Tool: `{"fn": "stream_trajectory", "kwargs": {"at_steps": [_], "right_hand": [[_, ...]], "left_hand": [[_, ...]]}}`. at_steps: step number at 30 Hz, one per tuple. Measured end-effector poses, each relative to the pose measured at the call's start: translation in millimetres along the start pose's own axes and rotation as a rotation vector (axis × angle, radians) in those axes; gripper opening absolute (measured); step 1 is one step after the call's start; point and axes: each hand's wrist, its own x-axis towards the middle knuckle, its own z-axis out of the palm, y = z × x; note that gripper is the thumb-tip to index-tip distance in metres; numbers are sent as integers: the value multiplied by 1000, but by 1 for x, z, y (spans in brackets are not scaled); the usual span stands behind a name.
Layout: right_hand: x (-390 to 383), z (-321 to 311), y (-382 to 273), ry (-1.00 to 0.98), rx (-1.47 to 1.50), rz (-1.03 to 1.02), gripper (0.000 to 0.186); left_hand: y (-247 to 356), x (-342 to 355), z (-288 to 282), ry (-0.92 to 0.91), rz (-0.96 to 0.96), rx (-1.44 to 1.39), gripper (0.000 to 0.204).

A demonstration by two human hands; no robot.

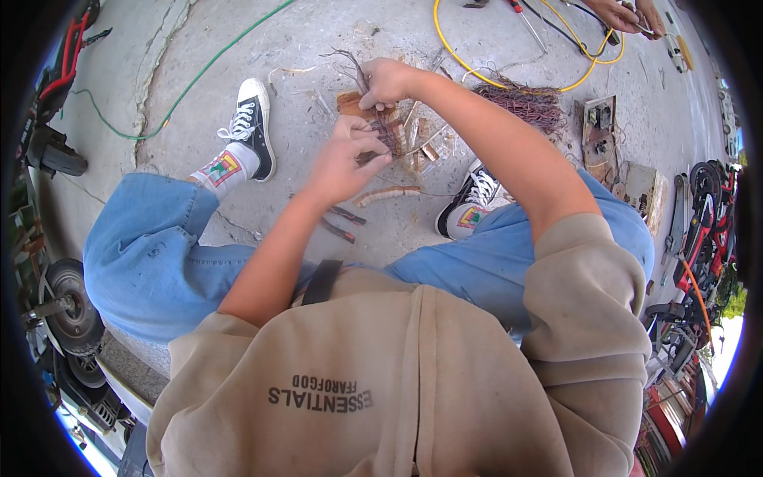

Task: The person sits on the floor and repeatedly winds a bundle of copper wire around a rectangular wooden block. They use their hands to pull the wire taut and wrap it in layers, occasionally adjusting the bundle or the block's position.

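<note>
My right hand (387,83) is closed round a bunch of thin dark wires (346,67), whose loose ends fan out past the fingers. Just below it, my left hand (346,161) is closed, its thumb and fingers pinching a small dark piece that they partly hide. Between the two hands lies a reddish-brown wound wire coil (389,133). A brown block (348,103) shows behind the fingers, on the concrete floor. Near my left wrist rests a pair of pliers (338,230) with dark and red handles. A curved, ridged tan strip (387,195) lies beside them.
A heap of dark reddish wire (524,108) lies to the right, near an opened metal box (599,131). A yellow cable (442,38) and a red-handled screwdriver (531,24) are farther off. Another person's hands (636,17) work at the far right. A green hose (208,70) crosses the left.
</note>
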Motion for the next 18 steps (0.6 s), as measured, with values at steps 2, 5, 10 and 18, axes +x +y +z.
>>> {"fn": "stream_trajectory", "kwargs": {"at_steps": [2,5,10,18], "right_hand": [[-1,3,0,-1,-17,-20,21],[-4,7,-2,-29,-37,-11,19],[-7,11,-16,-57,-46,102,29],[-23,18,-9,6,160,180,25]], "left_hand": [[2,-1,0,7,28,48,17],[7,0,-2,42,21,144,22],[4,5,7,172,-132,254,30],[24,13,31,434,-290,341,38]]}}
